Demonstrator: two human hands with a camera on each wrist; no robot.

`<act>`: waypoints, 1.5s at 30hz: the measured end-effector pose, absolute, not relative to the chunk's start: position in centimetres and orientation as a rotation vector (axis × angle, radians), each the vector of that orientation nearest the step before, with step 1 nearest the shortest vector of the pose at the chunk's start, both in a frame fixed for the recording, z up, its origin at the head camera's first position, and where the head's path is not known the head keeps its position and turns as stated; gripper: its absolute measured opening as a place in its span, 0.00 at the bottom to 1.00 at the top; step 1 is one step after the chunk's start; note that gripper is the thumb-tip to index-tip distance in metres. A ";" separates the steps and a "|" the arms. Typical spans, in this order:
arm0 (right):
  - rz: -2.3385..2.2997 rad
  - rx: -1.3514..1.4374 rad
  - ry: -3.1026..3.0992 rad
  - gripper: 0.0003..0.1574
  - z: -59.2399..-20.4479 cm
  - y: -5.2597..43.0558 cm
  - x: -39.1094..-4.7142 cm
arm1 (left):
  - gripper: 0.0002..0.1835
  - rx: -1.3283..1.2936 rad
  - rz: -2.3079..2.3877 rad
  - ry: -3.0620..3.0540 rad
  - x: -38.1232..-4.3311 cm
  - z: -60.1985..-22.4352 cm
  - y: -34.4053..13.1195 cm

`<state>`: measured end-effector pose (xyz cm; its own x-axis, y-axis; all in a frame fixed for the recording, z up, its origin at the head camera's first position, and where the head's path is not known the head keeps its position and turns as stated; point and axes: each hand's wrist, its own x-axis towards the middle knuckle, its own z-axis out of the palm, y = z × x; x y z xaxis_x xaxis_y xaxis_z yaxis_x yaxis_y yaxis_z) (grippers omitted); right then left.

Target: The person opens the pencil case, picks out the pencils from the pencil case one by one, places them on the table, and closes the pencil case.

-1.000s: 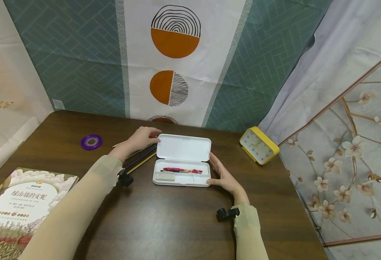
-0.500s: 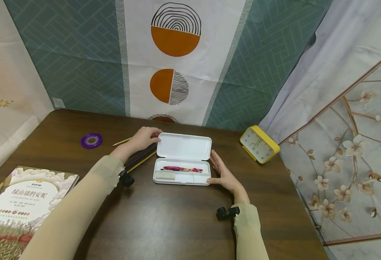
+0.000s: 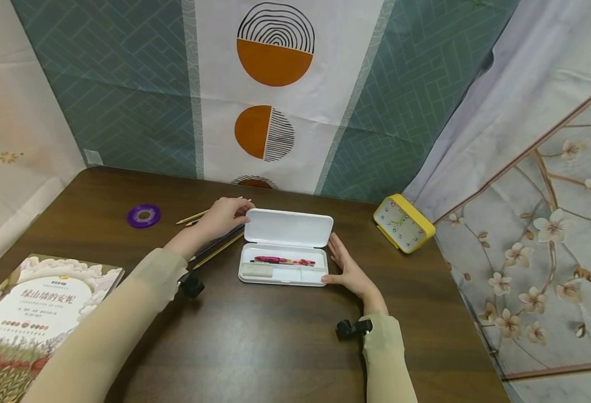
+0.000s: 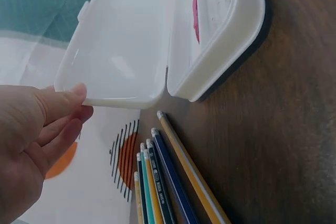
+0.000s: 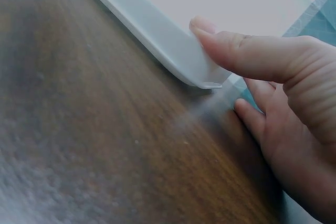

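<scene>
A white pencil case [image 3: 283, 281] lies open-lidded on the table, its lid [image 3: 289, 226] raised and tilted back. My left hand [image 3: 223, 217] pinches the lid's far left corner, thumb on the inside face in the left wrist view. My right hand [image 3: 348, 272] stands at the case's right end; its thumb touches the near corner and its straight fingers reach along the side. Inside the case are a pink pen [image 3: 275, 259] and a whitish eraser-like block [image 3: 257, 271]. Several pencils [image 4: 189, 166] lie beside the case, partly hidden under my left arm in the head view.
A purple roll of tape [image 3: 144, 208] lies at the back left, and a book [image 3: 48, 302] at the front left. Toward the back right stands a yellow alarm clock [image 3: 404, 224]. A patterned cloth [image 3: 285, 134] hangs behind the table's far edge.
The lid has tipped up and forward a little, my left hand moving with its corner. My right hand keeps its place at the case's right end.
</scene>
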<state>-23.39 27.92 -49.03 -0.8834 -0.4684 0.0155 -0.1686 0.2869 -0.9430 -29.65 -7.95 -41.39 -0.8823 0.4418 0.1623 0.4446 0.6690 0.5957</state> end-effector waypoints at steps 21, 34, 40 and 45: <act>-1.580 -0.525 2.334 0.64 -49.0 27.9 -23.1 | 0.11 -1.022 -0.916 -2.784 -25.9 -41.1 -8.3; -1.644 -0.684 2.247 0.45 -49.2 28.3 -23.4 | 0.17 -1.197 -1.005 -2.843 -24.2 -41.7 -9.2; -1.653 -0.687 2.236 0.47 -49.1 28.2 -23.4 | 0.20 -1.180 -1.005 -2.866 -23.9 -42.4 -9.2; -1.610 -0.644 2.276 0.46 -48.8 27.9 -23.2 | 0.21 -1.133 -0.994 -2.875 -23.7 -42.8 -9.0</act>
